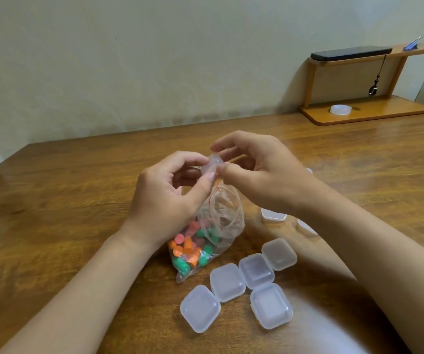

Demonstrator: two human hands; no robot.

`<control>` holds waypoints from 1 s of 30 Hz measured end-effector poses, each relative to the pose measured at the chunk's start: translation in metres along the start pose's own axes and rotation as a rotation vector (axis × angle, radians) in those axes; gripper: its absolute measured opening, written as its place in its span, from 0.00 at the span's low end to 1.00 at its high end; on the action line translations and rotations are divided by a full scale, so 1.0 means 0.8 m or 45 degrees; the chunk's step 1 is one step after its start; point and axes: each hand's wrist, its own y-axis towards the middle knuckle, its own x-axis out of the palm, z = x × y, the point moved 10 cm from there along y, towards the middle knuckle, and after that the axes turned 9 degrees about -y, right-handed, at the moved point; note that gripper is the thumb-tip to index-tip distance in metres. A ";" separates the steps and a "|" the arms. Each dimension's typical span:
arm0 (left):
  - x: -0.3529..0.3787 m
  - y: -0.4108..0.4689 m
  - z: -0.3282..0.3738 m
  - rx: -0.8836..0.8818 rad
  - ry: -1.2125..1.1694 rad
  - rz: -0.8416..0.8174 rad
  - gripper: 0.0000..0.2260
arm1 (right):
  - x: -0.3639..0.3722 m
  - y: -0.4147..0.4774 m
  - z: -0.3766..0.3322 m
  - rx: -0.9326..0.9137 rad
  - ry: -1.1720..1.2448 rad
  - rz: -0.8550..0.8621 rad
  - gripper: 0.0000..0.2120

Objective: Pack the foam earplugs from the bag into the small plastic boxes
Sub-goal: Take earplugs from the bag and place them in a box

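On the head camera, I see my left hand (170, 192) pinching a small clear box (212, 164) between thumb and fingertips, held in the air above the bag (228, 215). My right hand (259, 175) meets it from the other side, thumb and curled fingers nipping its edge. The bag lies on the table (78, 200) under both hands, its mouth up, with orange and green earplugs (190, 249) heaped at its near end. Five closed boxes (227, 282) sit just beside it to the right. A wooden shelf (364, 111) stands far right.
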 end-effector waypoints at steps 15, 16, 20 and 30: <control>0.002 -0.003 0.019 0.175 0.250 -0.020 0.12 | 0.020 -0.002 0.009 0.168 0.394 -0.093 0.17; 0.001 -0.003 0.020 0.186 0.258 -0.021 0.12 | 0.020 -0.002 0.009 0.174 0.425 -0.093 0.17; -0.003 -0.003 0.021 0.184 0.260 0.007 0.14 | 0.020 -0.003 0.006 0.174 0.490 -0.089 0.18; 0.005 -0.002 0.024 0.264 0.331 -0.058 0.26 | 0.017 -0.004 0.007 0.197 0.368 -0.008 0.14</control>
